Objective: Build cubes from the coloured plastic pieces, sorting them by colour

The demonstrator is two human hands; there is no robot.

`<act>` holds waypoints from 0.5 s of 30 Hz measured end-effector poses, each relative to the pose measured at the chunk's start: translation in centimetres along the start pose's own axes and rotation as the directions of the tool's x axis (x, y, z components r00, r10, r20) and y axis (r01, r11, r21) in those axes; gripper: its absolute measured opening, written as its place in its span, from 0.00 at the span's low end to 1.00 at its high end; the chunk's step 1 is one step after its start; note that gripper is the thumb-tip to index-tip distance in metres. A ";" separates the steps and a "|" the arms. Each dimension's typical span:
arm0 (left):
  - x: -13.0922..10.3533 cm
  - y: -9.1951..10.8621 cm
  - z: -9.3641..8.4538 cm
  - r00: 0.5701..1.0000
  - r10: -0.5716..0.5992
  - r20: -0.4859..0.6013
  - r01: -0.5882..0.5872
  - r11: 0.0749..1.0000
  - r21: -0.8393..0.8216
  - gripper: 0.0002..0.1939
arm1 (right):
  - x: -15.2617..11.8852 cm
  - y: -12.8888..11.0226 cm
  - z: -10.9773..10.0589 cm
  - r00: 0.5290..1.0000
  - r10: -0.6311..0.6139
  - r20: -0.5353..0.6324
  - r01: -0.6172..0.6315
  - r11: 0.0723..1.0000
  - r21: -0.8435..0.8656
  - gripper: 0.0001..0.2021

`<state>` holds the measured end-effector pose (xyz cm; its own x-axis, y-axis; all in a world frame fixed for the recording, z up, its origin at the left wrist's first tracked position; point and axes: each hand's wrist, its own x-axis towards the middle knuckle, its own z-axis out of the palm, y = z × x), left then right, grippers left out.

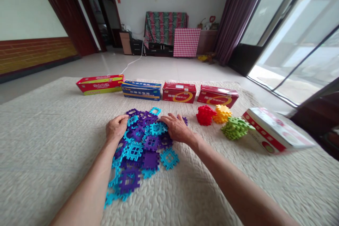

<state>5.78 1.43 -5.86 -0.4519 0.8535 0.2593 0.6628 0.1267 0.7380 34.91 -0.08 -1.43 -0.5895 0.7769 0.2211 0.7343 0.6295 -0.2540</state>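
A heap of purple and light-blue interlocking plastic tiles (151, 160) with toothed edges lies on the quilted cover, some with window-like cut-outs. My left hand (116, 128) is at the heap's left side, its fingers curled in a pinch at the edge of a light-blue tile (132, 120). Across the heap, my right hand (178, 128) rests palm down with fingers apart, touching tiles at the right side. Its fingertips lie by another light-blue tile (156, 128). One loose light-blue tile (170, 158) is flat at the heap's right edge.
Stacks of red tiles (205, 115), yellow tiles (222, 114) and green tiles (235, 128) stand to the right, by a white and red box (275, 130). Behind the heap runs a row with a red-green box (100, 85), a blue box (141, 90) and two red boxes (179, 93).
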 end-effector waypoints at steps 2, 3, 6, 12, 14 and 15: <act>0.0 0.1 0.0 1.000 0.000 -0.003 0.000 1.000 0.000 0.15 | 0.5 0.2 0.2 0.999 -0.004 0.034 0.004 1.000 0.010 0.28; -0.1 0.2 -0.1 1.000 -0.003 -0.002 0.003 1.000 0.001 0.15 | 0.6 0.3 0.3 0.999 -0.014 0.035 0.013 1.000 0.017 0.26; -0.1 0.6 -0.2 1.000 -0.014 0.001 0.014 1.000 0.024 0.14 | 0.7 0.5 0.8 0.998 -0.060 -0.001 0.060 0.997 0.042 0.21; -0.2 0.6 -0.4 1.000 -0.004 0.000 0.004 0.999 0.042 0.14 | 0.8 0.2 1.6 0.989 -0.124 -0.083 0.133 0.983 0.124 0.17; -0.2 0.6 -0.4 1.000 -0.001 -0.002 0.001 0.999 0.039 0.14 | 0.8 0.3 1.6 0.986 -0.039 -0.164 0.065 0.986 0.153 0.18; -0.2 0.6 -0.4 1.000 -0.006 0.000 0.006 0.999 0.038 0.14 | 0.7 0.5 1.5 0.976 0.022 -0.215 0.016 0.984 0.175 0.18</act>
<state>6.02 1.16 -5.26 -0.4556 0.8529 0.2549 0.6823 0.1506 0.7154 34.33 0.78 -2.76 -0.4873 0.7697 0.4124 0.6542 0.6346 -0.4115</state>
